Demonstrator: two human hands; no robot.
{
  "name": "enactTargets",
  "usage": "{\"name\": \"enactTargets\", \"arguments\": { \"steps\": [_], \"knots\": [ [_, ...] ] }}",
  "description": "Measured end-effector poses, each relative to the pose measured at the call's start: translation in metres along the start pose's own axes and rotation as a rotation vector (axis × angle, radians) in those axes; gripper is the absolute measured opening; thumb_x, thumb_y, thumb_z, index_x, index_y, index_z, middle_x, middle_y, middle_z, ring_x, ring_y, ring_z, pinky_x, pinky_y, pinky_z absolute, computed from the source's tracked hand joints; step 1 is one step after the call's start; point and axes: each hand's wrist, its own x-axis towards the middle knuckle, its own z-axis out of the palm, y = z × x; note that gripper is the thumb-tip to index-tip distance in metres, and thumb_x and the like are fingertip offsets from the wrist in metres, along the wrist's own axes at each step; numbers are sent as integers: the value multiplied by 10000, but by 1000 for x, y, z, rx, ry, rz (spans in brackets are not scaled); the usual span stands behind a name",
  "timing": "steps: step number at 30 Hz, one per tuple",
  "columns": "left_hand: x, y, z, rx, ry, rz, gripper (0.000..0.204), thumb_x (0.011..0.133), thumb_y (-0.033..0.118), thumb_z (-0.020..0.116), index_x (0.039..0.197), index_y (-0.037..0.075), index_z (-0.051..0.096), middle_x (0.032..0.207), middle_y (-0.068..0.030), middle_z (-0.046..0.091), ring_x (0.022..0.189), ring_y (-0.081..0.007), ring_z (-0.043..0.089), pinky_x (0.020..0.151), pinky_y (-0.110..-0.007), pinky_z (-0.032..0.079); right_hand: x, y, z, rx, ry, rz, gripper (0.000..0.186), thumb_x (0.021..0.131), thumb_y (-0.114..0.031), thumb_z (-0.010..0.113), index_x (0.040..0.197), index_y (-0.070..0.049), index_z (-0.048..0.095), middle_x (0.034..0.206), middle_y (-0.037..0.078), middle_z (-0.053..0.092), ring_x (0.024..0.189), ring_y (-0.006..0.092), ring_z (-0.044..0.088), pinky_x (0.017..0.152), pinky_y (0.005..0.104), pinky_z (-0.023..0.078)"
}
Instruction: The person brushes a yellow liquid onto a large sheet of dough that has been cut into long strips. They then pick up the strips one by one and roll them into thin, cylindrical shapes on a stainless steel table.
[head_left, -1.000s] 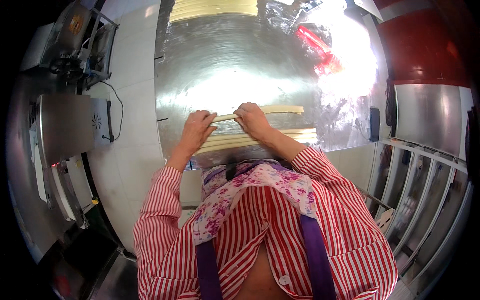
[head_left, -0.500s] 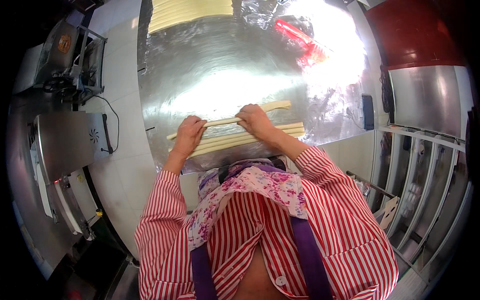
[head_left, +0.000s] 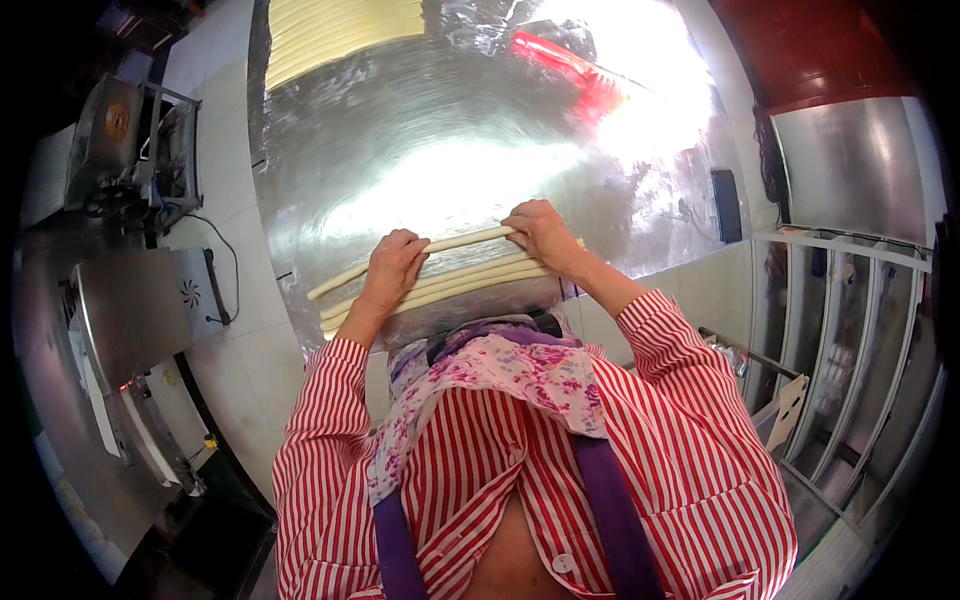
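A long, thin rope of pale dough (head_left: 468, 240) runs left to right across the metal worktable (head_left: 400, 130). My left hand (head_left: 397, 268) is closed on it left of the middle, and a length sticks out past that hand to the left. At the rope's right end my right hand (head_left: 541, 236) pinches it with bent fingers. Nearer to me lie several more dough ropes (head_left: 470, 280), side by side along the table's front edge. My left wrist passes over them and hides a part.
At the far left lies a sheet of dough cut into strips (head_left: 340, 35). A red-handled brush (head_left: 560, 60) rests at the far right, partly lost in glare. On the right edge is a dark phone-like slab (head_left: 726, 205). A metal rack (head_left: 840, 330) stands beyond.
The flat, wide tail that stuck out right of my right hand no longer shows; the dough is now an even rope. My hands are farther apart, the right one moved right. The view has shifted slightly.
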Motion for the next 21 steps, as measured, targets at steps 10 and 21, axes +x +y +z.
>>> {"name": "enactTargets", "arguments": {
  "steps": [10,21],
  "knots": [
    [60,50,56,-60,-47,145,313,787,159,739,1077,65,671,975,-96,608,913,-287,563,807,-403,442,-26,32,-30,42,-20,47,220,747,-80,713,962,-34,707,897,122,633,891,317,594,791,423,484],
    [85,67,93,-96,-32,157,229,824,134,693,1033,42,672,941,-115,607,887,-307,568,780,-416,461,-25,39,-55,93,-180,82,247,795,-88,714,1037,-35,704,991,120,656,950,314,611,820,409,504]
  ]
}}
